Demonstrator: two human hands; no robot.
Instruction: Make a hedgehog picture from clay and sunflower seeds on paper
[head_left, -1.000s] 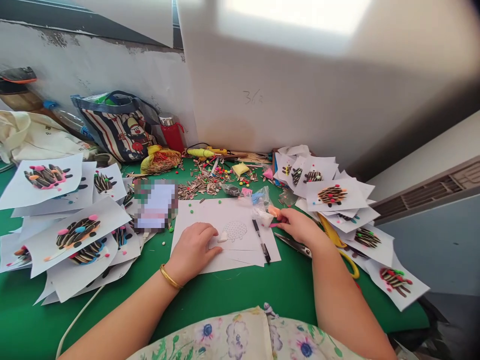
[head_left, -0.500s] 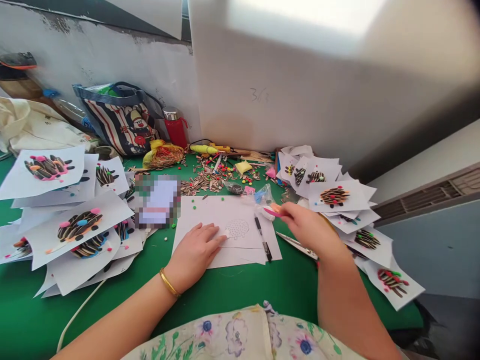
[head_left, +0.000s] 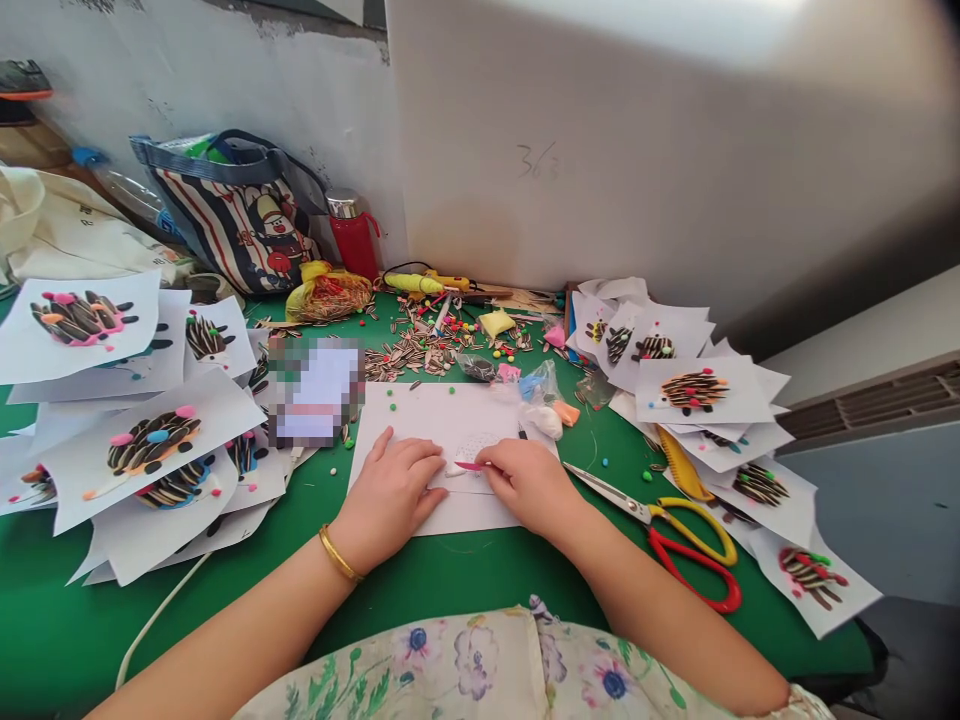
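Note:
My left hand point(head_left: 394, 485) lies flat on a white sheet of paper point(head_left: 457, 515), fingers stretched out. In my right hand point(head_left: 529, 482) a thin pink pointed plastic tool point(head_left: 469, 466) is pinched, its tip toward the left hand. Under that tip, beside a dotted hedgehog-like drawing point(head_left: 472, 446), is a small whitish bit point(head_left: 453, 471) that I cannot make out clearly. The right hand covers part of the drawing and most of a black pen point(head_left: 523, 431). Lumps of white clay point(head_left: 543, 421) and orange clay point(head_left: 566, 412) lie past the sheet's right edge.
Yellow-and-red scissors point(head_left: 694, 545) lie right of the right forearm. Stacks of seed-covered pictures stand left point(head_left: 154, 445) and right point(head_left: 701, 390). Loose striped seeds point(head_left: 412, 350), a phone-like blurred object point(head_left: 315, 395), a red flask point(head_left: 354, 240) and a striped bag point(head_left: 225, 225) are behind.
My right hand has moved left with the pink tool, from the clay lumps to the drawing, uncovering the scissors' handles. My left hand stays on the paper. The view has shifted slightly.

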